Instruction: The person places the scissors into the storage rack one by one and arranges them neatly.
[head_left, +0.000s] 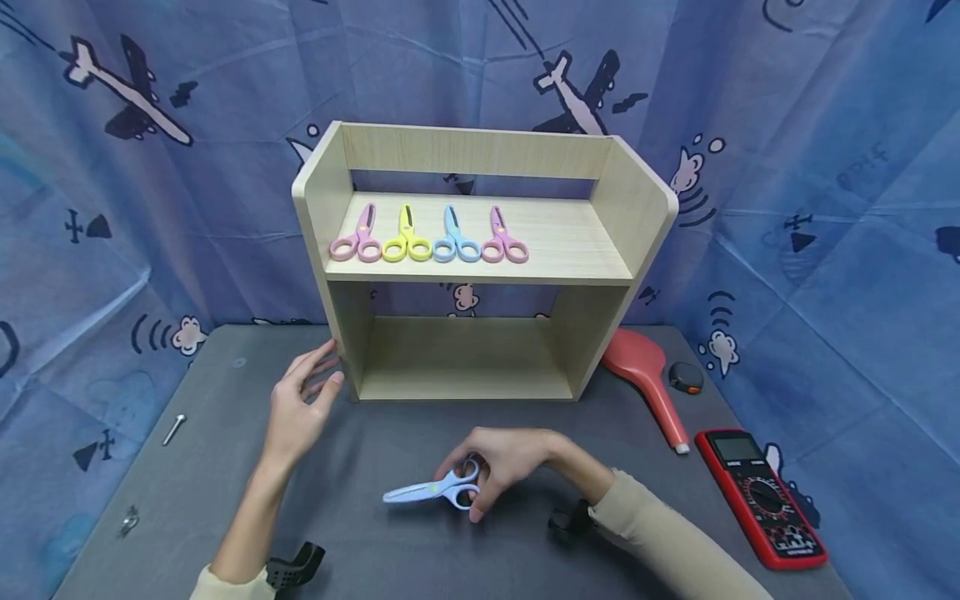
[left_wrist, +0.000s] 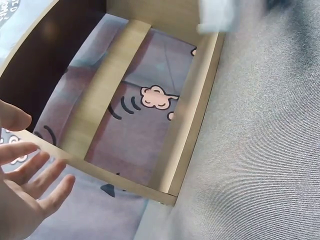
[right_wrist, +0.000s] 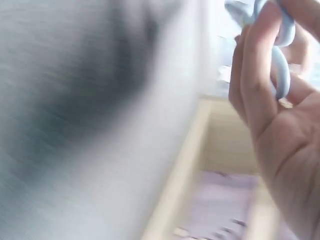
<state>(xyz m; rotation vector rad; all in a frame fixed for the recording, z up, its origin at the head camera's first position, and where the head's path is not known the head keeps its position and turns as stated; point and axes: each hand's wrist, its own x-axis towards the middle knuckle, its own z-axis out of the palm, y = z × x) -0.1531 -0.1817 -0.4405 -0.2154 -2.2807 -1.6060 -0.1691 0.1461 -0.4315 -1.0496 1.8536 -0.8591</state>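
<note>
My right hand [head_left: 491, 471] grips the handles of light blue scissors [head_left: 431, 491] just above the grey table [head_left: 375, 450], blades pointing left. In the blurred right wrist view the fingers [right_wrist: 255, 75] curl round the blue handle loops [right_wrist: 282, 55]. My left hand [head_left: 300, 400] hovers open, fingers spread, beside the lower left corner of a wooden shelf unit [head_left: 480, 250]; the left wrist view shows those fingers [left_wrist: 35, 175] near the shelf's frame [left_wrist: 185, 125]. On the upper shelf lie several scissors: pink [head_left: 360, 237], yellow [head_left: 407, 236], blue [head_left: 454, 237], pink [head_left: 504, 238].
A red paddle-like tool [head_left: 648, 375], a small black tape measure [head_left: 686, 377] and a red multimeter [head_left: 761, 496] lie at the right. A bolt [head_left: 173, 428] and a small metal piece [head_left: 128, 522] lie at the left. Blue airplane-print cloth [head_left: 112, 167] hangs behind.
</note>
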